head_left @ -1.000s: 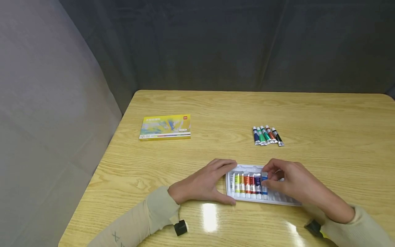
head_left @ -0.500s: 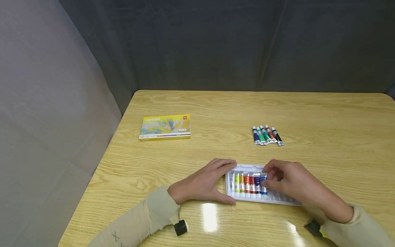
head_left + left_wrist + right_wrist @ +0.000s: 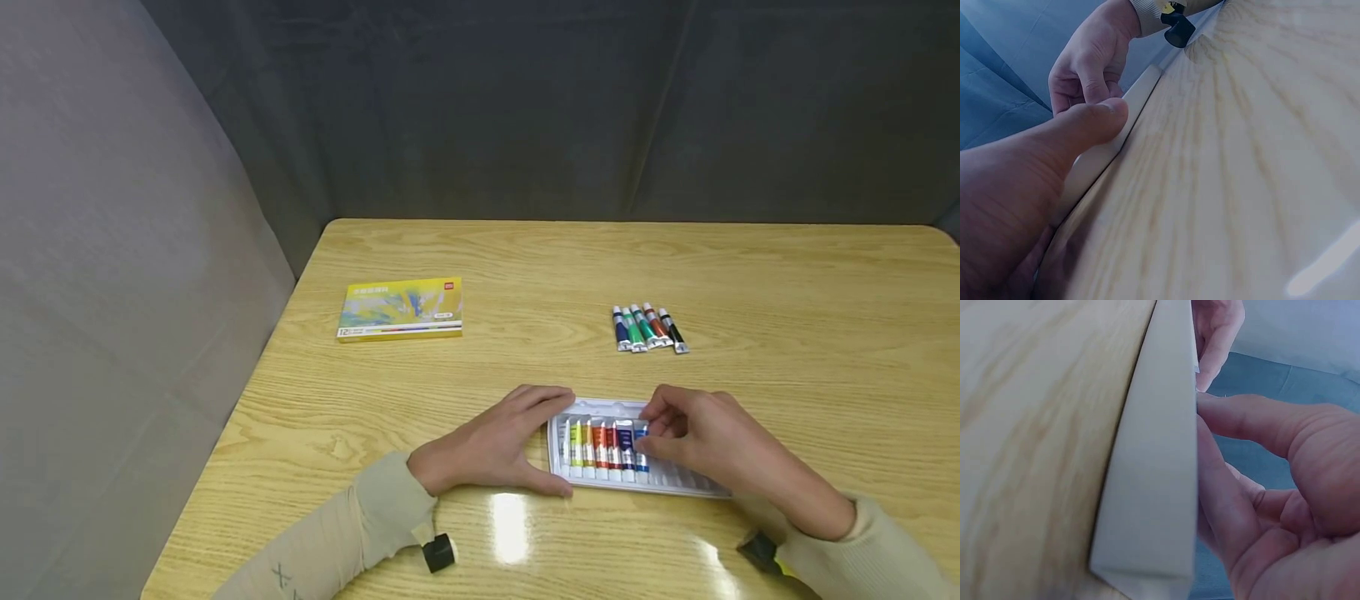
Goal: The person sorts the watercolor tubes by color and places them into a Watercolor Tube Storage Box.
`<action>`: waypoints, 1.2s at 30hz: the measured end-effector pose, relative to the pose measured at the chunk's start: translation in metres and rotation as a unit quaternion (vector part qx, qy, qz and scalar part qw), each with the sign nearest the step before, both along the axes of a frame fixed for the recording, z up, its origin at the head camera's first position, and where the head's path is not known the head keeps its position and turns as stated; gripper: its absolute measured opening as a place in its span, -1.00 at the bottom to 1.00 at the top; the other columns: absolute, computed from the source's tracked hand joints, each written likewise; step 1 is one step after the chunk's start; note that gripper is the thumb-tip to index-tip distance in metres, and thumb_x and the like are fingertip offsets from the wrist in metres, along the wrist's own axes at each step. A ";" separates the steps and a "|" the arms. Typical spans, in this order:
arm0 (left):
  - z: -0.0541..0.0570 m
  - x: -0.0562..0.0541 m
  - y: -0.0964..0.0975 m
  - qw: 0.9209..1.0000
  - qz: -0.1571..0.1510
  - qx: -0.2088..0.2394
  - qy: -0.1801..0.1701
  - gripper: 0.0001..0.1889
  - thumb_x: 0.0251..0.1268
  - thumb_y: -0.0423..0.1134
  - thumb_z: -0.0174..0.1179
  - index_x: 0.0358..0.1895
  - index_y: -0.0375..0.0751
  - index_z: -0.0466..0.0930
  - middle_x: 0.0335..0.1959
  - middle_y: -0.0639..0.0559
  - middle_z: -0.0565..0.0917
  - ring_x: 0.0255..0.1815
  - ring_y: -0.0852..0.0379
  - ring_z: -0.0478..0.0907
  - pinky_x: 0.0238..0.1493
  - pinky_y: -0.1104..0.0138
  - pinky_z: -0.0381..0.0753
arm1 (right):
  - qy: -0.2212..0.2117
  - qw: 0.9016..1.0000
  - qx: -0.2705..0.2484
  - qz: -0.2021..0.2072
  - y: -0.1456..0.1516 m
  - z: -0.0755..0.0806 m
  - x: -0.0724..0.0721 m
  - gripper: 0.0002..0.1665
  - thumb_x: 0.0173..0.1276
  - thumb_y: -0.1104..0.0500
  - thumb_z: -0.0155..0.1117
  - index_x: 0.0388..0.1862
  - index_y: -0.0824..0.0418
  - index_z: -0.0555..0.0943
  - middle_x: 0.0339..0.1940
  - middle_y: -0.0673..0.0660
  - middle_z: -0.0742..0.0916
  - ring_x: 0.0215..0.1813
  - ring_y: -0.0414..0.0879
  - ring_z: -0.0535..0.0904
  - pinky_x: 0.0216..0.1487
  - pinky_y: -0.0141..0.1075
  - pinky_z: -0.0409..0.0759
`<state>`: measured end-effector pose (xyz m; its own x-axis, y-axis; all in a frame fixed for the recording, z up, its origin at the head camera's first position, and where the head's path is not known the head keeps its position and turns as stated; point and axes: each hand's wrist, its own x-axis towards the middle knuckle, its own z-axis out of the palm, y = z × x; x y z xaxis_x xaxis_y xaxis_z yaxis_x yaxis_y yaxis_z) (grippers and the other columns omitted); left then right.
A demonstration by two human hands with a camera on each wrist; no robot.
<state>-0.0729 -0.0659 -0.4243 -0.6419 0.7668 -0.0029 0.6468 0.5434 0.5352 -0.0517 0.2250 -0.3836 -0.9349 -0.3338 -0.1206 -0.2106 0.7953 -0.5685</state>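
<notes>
A white plastic tray (image 3: 675,485) lies on the table in front of me, with several paint tubes side by side in its left part: yellow, ochre, orange, red, dark purple and blue. My left hand (image 3: 498,442) holds the tray's left end between thumb and fingers. In the left wrist view, its thumb (image 3: 1107,119) presses against the tray's side. My right hand (image 3: 708,437) has curled fingers at the blue paint tube (image 3: 642,467), the rightmost in the row, and pinches its upper end. The right wrist view shows those fingers (image 3: 1241,419) over the tray's edge; the tube is hidden there.
Several loose paint tubes (image 3: 649,327) in blue, greens, brown and black lie beyond the tray. A yellow paint box (image 3: 401,310) lies at the back left of the wooden table (image 3: 525,275). Slots in the tray's right part are partly under my right hand.
The blue tube has settled lower into its slot, in line with its neighbours. My right hand has shifted only slightly; my left hand and the tray stay in place.
</notes>
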 end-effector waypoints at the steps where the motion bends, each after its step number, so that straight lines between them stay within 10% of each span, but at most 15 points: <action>1: 0.000 0.000 0.000 1.000 0.000 0.000 -0.001 0.16 0.09 0.41 0.41 0.67 -0.05 0.08 0.66 0.07 0.22 0.66 0.12 0.18 0.66 0.23 0.29 | 0.001 1.000 -0.002 0.000 0.000 -0.001 0.000 -0.69 0.15 0.04 0.64 -0.25 0.08 0.68 -0.42 -0.13 0.72 -0.40 -0.43 0.51 -0.40 -0.48 0.54; 36: -0.001 0.000 0.000 1.000 0.003 0.004 -0.002 0.17 0.08 0.42 0.41 0.67 -0.04 0.09 0.66 0.10 0.21 0.65 0.13 0.19 0.65 0.22 0.31 | 0.002 1.000 -0.014 0.010 -0.001 0.004 -0.001 -0.74 0.20 0.13 0.58 -0.16 0.08 0.69 -0.44 -0.15 0.71 -0.42 -0.42 0.53 -0.42 -0.47 0.53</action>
<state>-0.0731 -0.0656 -0.4252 -0.6461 0.7633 0.0005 0.6418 0.5429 0.5417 -0.0525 0.2237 -0.3797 -0.9287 -0.3549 -0.1077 -0.2279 0.7751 -0.5893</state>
